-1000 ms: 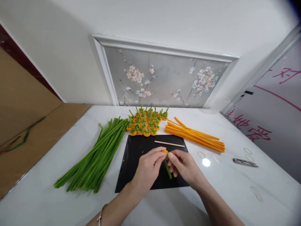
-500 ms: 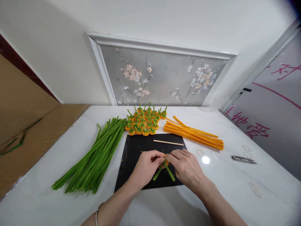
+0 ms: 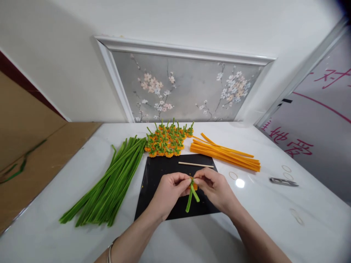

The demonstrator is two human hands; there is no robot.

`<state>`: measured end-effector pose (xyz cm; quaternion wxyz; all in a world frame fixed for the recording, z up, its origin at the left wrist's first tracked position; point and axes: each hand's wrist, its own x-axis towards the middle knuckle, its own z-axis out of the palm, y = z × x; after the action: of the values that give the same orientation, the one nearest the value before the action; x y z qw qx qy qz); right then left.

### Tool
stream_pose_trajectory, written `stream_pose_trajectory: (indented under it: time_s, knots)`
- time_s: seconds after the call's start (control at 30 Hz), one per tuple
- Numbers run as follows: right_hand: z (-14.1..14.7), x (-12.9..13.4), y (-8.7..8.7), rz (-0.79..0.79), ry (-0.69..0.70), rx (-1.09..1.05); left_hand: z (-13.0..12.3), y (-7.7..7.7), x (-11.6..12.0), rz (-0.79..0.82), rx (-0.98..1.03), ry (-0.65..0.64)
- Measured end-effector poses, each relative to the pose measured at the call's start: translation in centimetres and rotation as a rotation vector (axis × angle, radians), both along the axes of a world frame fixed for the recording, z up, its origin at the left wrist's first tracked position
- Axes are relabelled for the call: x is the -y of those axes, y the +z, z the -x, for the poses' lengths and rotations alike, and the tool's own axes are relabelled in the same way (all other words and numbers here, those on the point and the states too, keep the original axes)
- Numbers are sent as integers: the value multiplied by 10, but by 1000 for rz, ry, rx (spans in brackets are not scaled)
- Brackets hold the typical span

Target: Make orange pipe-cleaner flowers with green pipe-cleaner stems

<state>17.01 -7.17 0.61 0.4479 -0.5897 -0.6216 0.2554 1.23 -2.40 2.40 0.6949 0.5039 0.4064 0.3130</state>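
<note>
Over the black mat (image 3: pixel 153 182), my left hand (image 3: pixel 171 188) and my right hand (image 3: pixel 212 186) pinch a small piece between their fingertips. It has an orange fuzzy part (image 3: pixel 195 186), partly hidden by the fingers, and a green pipe cleaner (image 3: pixel 189 201) whose two ends hang down toward me. Both hands are closed on this pipe cleaner piece, thumbs and index fingers almost meeting at the base of the green ends. Just beyond the hands a thin wooden stick (image 3: pixel 195 164) lies on the mat.
Loose green pipe cleaners (image 3: pixel 109 186) lie left, orange ones (image 3: pixel 225 155) right. Several finished orange-and-green pieces (image 3: pixel 166 140) stand behind the mat. Thread snips (image 3: pixel 283 182) and rubber bands (image 3: pixel 233 175) rest on the white table (image 3: pixel 246 219). A wall (image 3: pixel 192 25) rises behind.
My right hand has turned, its fingers now pinching at the green stem from the side. The two green ends have swung closer together. The view has shifted slightly.
</note>
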Motion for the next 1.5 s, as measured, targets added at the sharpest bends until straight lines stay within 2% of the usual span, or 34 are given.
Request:
stream_pose_trajectory:
  time_s: [0.23,0.33,0.57,0.63,0.77,0.93,1.03,1.23,1.37,1.5]
  knots:
    - [1,2,7,-159,124,248,-8,-5,7,7,1,60]
    - [1,2,7,-194,137,362,-9,-8,8,17,18,80]
    - [-2,-4,0,-100,39,56,-5,-1,5,195,141,-26]
    - [-4,-4,-1,-55,15,0,-4,-1,4,193,136,-47]
    - [-6,-1,1,53,-85,-132,-3,-6,2,101,98,-31]
    - [3,4,1,295,81,-405,-3,-12,0,-126,-22,35]
    - [10,3,-1,306,121,-519,-5,-14,2,-163,-19,12]
    - [8,3,-2,241,122,-492,-4,-9,-1,-19,6,-2]
    - [4,4,-2,221,116,-411,0,-6,-6,-98,-115,-29]
    - [6,4,-4,232,80,-446,1,-8,-8,-95,-88,-23]
